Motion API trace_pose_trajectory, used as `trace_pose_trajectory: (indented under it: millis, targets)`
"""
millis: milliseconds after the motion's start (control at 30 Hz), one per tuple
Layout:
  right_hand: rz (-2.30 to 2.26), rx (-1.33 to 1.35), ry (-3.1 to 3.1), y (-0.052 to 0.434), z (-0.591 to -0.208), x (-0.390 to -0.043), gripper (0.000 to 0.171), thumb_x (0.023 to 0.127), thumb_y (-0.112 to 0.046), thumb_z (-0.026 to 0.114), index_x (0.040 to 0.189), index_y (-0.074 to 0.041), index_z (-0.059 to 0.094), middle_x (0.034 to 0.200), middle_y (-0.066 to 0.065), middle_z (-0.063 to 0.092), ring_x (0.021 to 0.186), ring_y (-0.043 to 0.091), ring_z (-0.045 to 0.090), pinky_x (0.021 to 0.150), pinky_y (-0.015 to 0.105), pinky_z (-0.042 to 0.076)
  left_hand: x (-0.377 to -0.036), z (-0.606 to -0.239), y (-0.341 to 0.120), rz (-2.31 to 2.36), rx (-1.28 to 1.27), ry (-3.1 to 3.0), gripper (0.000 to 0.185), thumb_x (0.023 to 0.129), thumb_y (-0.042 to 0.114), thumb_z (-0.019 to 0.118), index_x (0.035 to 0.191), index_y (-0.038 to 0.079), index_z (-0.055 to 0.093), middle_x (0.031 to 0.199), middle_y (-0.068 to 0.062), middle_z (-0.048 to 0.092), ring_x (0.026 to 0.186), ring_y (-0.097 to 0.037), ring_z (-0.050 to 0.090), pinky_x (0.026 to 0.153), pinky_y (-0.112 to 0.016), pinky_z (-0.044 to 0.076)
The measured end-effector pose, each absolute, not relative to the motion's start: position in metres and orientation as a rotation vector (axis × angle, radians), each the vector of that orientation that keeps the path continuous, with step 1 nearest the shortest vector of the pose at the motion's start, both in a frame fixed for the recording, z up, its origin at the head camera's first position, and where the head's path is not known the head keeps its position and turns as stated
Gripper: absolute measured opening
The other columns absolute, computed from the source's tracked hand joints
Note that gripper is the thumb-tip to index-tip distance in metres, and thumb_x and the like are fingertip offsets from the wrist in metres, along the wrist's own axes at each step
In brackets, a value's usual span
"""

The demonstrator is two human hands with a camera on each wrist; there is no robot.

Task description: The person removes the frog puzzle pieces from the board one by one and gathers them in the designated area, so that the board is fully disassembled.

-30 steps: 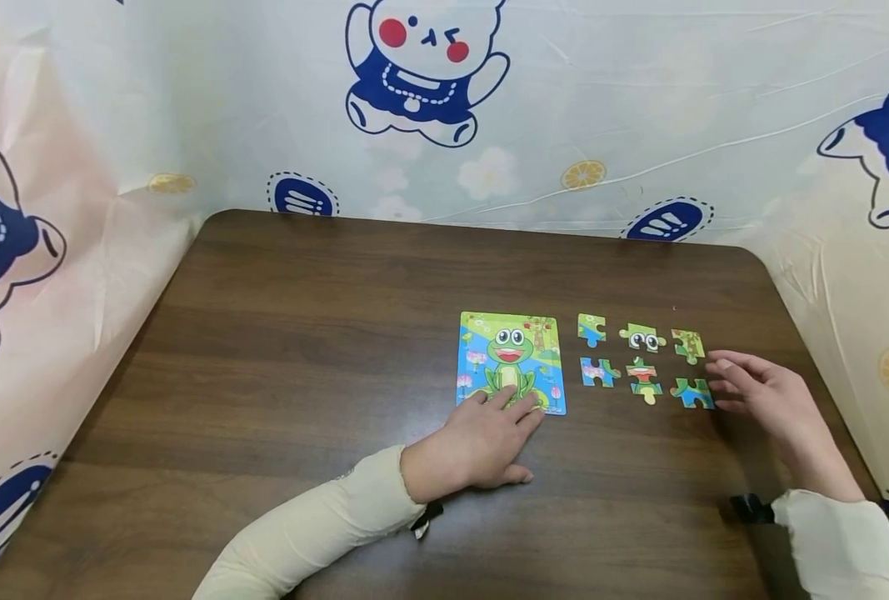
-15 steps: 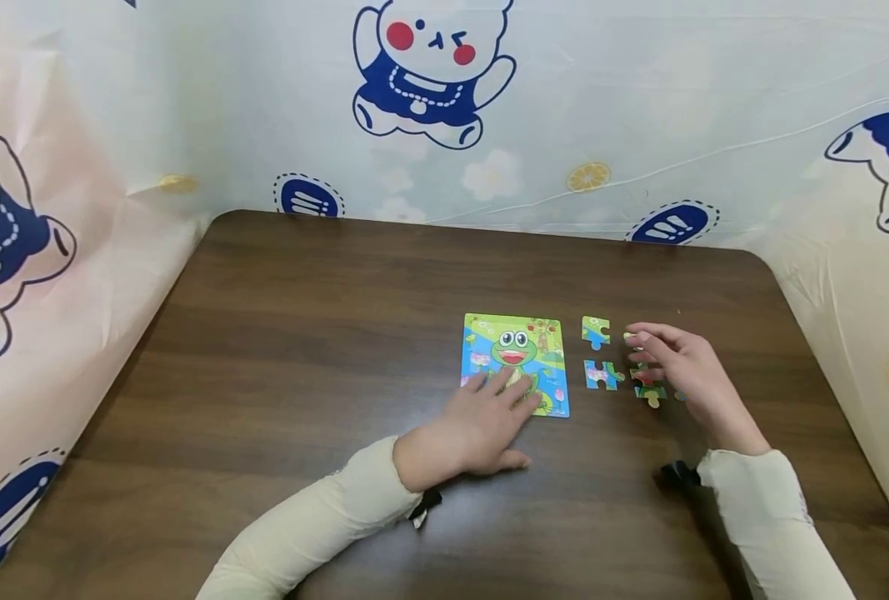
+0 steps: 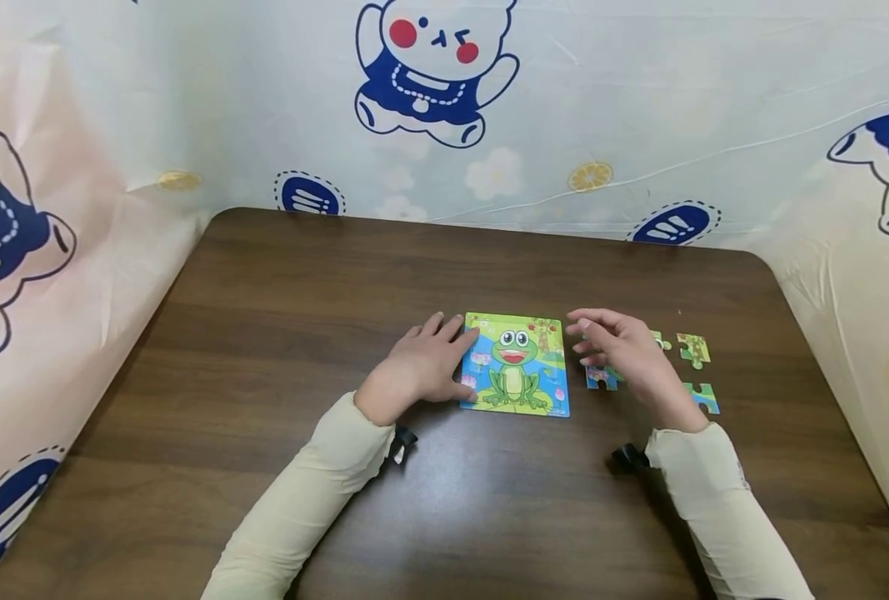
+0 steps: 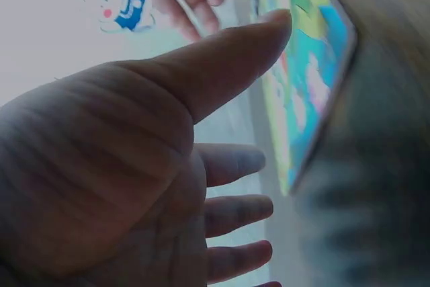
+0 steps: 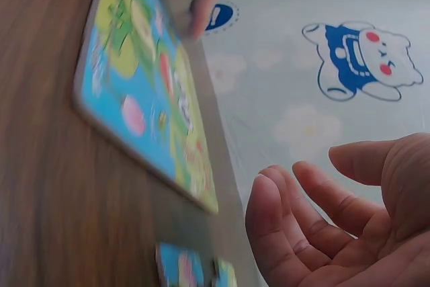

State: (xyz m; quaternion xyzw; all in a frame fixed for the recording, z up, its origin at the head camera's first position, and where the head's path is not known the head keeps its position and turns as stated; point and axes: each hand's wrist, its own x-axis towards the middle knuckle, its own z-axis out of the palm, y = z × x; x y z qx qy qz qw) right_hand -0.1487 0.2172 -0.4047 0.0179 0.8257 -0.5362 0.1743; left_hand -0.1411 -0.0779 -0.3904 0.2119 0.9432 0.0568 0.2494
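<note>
A square frog picture puzzle board [image 3: 515, 367] lies flat on the table. My left hand [image 3: 422, 362] is at its left side, fingers spread and the thumb over the board's lower left edge; whether it touches is unclear. In the left wrist view the thumb [image 4: 228, 58] overlaps the board's picture. Just off the board's right edge hovers my right hand [image 3: 624, 350], fingers loosely bent and holding nothing. Loose jigsaw pieces lie under and around it: a flower piece [image 3: 601, 377], a tree piece [image 3: 694, 350] and a blue-green piece [image 3: 704, 397]. The right hand hides others.
The brown wooden table [image 3: 302, 333] stretches left and in front of the board. A patterned curtain [image 3: 534, 108] with cartoon bears rises behind the table's far edge and along both sides.
My left hand has slid leftward off the lower part of the board to its left edge, uncovering the frog. My right hand has moved left across the loose pieces toward the board.
</note>
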Motion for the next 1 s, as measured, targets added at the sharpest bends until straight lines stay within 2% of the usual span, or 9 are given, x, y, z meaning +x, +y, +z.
trace_pose_trajectory:
  millis: [233,433,733,1000]
  targets:
    - [-1.547,0.008,2.299,0.192,-0.407,-0.153,0.045,0.106,-0.036,0.053,0.141,-0.008,0.057,0.133,0.021,0.064,0.101,0.030,0.069,0.081,0.031,0.062,-0.146,-0.399,-0.081,0.147,0.549,2.549,0.099,0.086,0.060,0.073,0.164,0.027,0.021,0.173,-0.006,0.010,0.159,-0.035,0.008,0.126,-0.053,0.020]
    - [-1.550,-0.067,2.240,0.170,-0.414,-0.152,0.042,0.106,-0.029,0.054,0.140,-0.004,0.057,0.128,0.024,0.066,0.095,0.031,0.070,0.080,0.035,0.062,-0.147,-0.400,-0.082,0.138,0.546,2.544,0.102,0.084,0.061,0.075,0.164,0.028,0.020,0.173,-0.008,0.010,0.159,-0.035,0.008,0.126,-0.054,0.021]
    - [-1.516,-0.131,2.149,0.146,-0.424,-0.143,0.038,0.107,-0.025,0.052,0.137,-0.003,0.060,0.125,0.023,0.069,0.084,0.020,0.069,0.075,0.034,0.063,-0.149,-0.402,-0.081,0.129,0.543,2.548,0.104,0.082,0.062,0.076,0.164,0.027,0.021,0.172,-0.008,0.012,0.159,-0.035,0.010,0.126,-0.054,0.021]
    - [-1.479,-0.141,2.129,0.135,-0.429,-0.134,0.035,0.106,-0.021,0.054,0.135,-0.002,0.062,0.115,0.020,0.071,0.076,0.017,0.068,0.071,0.033,0.063,-0.148,-0.402,-0.080,0.107,0.548,2.547,0.109,0.080,0.063,0.077,0.164,0.024,0.019,0.172,-0.008,0.012,0.159,-0.034,0.010,0.126,-0.054,0.021]
